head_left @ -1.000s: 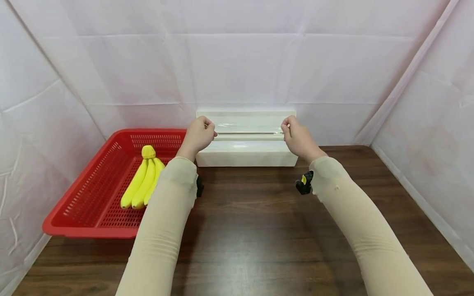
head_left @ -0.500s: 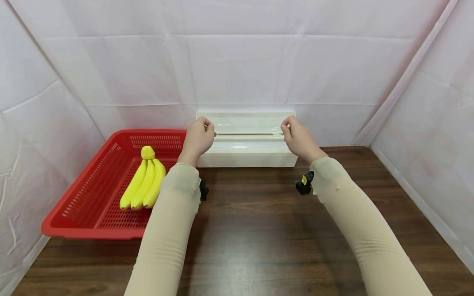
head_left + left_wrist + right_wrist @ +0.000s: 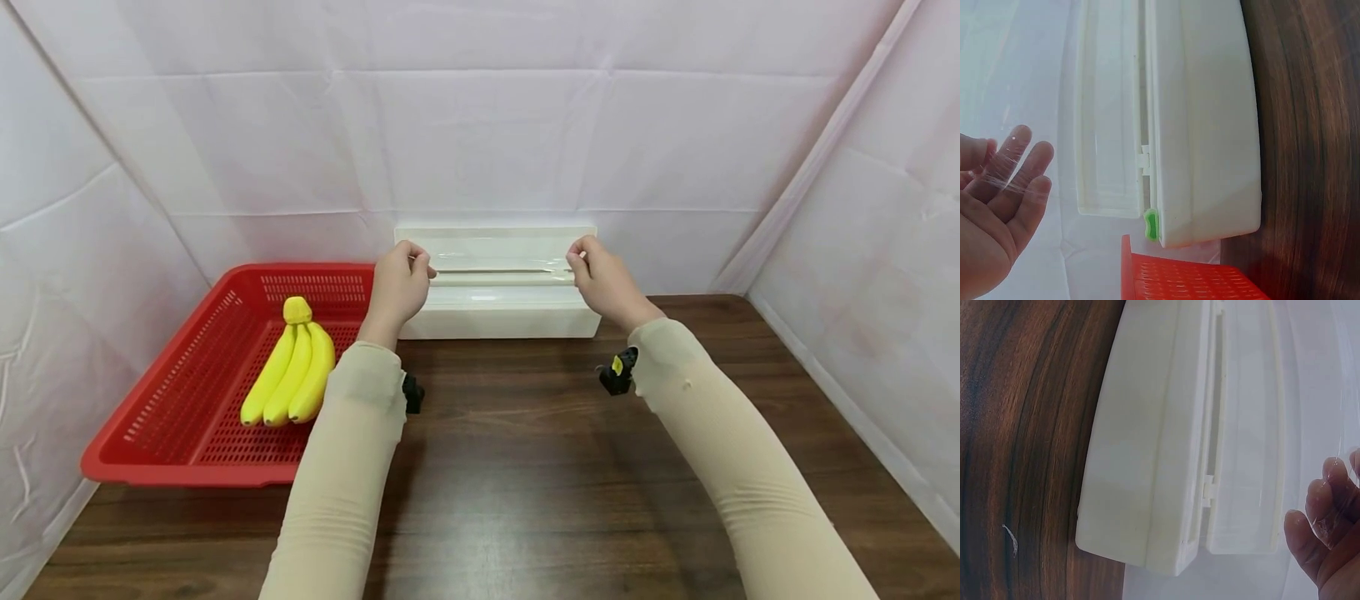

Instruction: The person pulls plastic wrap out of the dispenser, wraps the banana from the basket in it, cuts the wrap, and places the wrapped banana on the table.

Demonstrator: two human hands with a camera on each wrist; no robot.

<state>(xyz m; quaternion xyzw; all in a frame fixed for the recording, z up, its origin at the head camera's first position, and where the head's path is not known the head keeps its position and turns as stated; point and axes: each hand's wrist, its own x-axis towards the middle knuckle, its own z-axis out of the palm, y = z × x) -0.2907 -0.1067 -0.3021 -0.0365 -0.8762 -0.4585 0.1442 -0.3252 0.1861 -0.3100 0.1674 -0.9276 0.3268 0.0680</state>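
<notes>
Pinching a sheet of clear cling film (image 3: 1011,185), the left hand (image 3: 399,283) and right hand (image 3: 604,282) hang over the two ends of a white film dispenser (image 3: 501,323) at the counter's (image 3: 517,467) back edge, its lid (image 3: 1109,112) tipped open toward the white curtain (image 3: 480,142). To my eye the step in hand is drawing film out and keeping it spread; I'd judge the next move calls for an even pull with both hands, neither end allowed to sag or fold.

Each grip is closed on film, thumb against curled fingers, though the right thumb barely shows in its wrist view. On the left the film crosses the fingers in creased strands; on the right it clings over the fingertips. Faint glints show between the hands, but I can't make out its free edge. From where I stand, the three-banana bunch (image 3: 296,375) lies untouched in the red plastic basket (image 3: 187,476) toward the counter's left edge, beside the left forearm.
</notes>
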